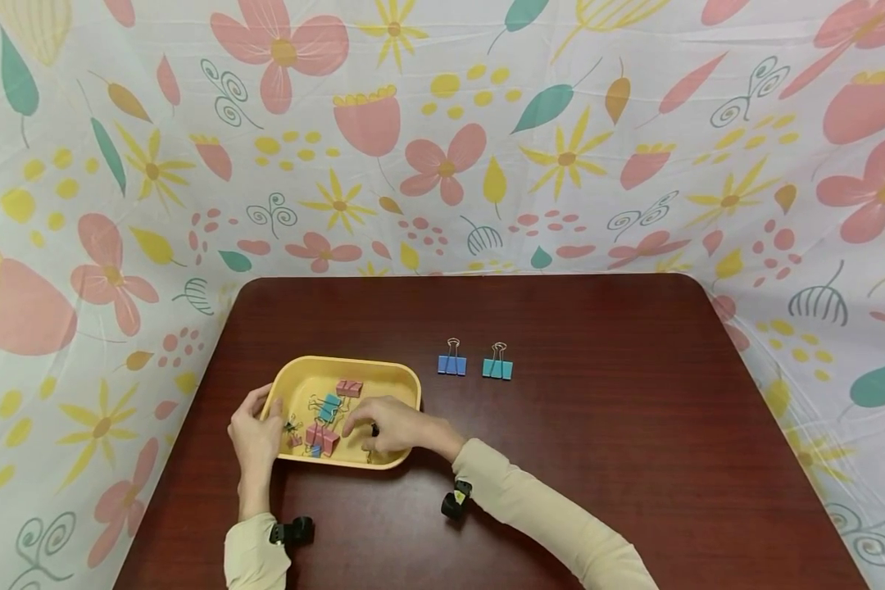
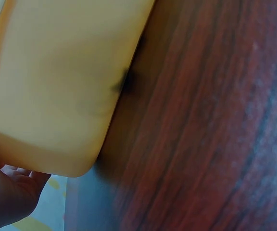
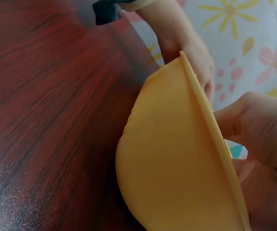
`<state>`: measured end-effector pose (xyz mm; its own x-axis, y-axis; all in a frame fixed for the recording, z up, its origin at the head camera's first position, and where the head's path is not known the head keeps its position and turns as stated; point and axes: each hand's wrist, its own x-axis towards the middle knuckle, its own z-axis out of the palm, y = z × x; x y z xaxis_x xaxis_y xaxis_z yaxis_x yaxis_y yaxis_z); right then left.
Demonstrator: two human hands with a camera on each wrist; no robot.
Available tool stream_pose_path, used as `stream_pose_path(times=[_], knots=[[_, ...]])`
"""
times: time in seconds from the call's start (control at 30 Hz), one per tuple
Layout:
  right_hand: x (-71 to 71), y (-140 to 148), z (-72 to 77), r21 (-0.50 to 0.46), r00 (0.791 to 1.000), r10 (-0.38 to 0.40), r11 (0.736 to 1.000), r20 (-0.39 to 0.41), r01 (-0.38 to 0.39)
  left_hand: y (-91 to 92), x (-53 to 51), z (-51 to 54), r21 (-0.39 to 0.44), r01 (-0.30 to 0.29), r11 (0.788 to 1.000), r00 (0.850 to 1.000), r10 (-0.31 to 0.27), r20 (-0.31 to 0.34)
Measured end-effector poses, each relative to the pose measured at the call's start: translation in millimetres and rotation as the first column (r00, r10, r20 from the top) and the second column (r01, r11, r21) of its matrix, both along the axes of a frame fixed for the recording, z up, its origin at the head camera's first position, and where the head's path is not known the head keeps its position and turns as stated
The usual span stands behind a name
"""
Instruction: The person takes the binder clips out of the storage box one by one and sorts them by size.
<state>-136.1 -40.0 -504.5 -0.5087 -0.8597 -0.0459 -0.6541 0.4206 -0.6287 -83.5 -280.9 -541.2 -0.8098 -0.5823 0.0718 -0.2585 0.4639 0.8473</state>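
Note:
A yellow tray (image 1: 339,461) holds several binder clips, among them a teal clip (image 1: 329,408) and a pink clip (image 1: 322,439). My left hand (image 1: 256,430) grips the tray's left edge, thumb over the rim; in the left wrist view the hand (image 2: 13,195) is at the tray's (image 2: 56,96) lower corner. My right hand (image 1: 391,424) reaches inside the tray's right part with bent fingers, near a black clip (image 1: 374,429); whether it touches that clip cannot be told. In the right wrist view the tray's wall (image 3: 177,154) hides the fingertips of the right hand (image 3: 268,139).
Behind the tray to the right, a blue clip (image 1: 452,365) and a teal clip (image 1: 497,369) stand side by side on the dark red wooden table (image 1: 597,442). A flower-patterned cloth (image 1: 442,123) hangs around the table's back and sides.

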Motion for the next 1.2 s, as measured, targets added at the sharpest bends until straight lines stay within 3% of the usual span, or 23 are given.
stream_pose_path(times=[0.2,0.47,0.63,0.77,0.93,1.2], knots=[[0.3,-2,-4.9,0.034,1.000,0.017,0.999,-0.019,-0.016,-0.5,-0.5,-0.3,-0.009,0.001,1.000,1.000,-0.001,-0.008],[2.0,-3,-8.5,0.050,0.999,-0.019,0.999,-0.047,0.022,0.5,-0.3,-0.8,-0.026,-0.006,1.000,1.000,0.006,-0.016],[3.2,-1,-9.0,-0.029,0.995,-0.093,0.995,-0.045,0.092,0.1,-0.3,-2.1,-0.027,-0.005,1.000,1.000,0.005,-0.020],[-1.5,3,-8.4,-0.149,0.989,-0.143,0.978,0.023,0.145,-0.4,-1.2,-2.4,-0.029,-0.001,1.000,1.000,0.001,-0.021],[-8.6,6,-12.0,-0.330,0.966,-0.157,0.918,0.207,0.220,-0.6,-2.1,-1.4,-0.016,-0.002,1.000,1.000,0.002,-0.009],[-8.5,5,-14.7,-0.487,0.883,-0.181,0.777,0.432,0.398,-0.5,-1.8,-0.8,0.011,0.009,1.000,1.000,-0.009,-0.026]])
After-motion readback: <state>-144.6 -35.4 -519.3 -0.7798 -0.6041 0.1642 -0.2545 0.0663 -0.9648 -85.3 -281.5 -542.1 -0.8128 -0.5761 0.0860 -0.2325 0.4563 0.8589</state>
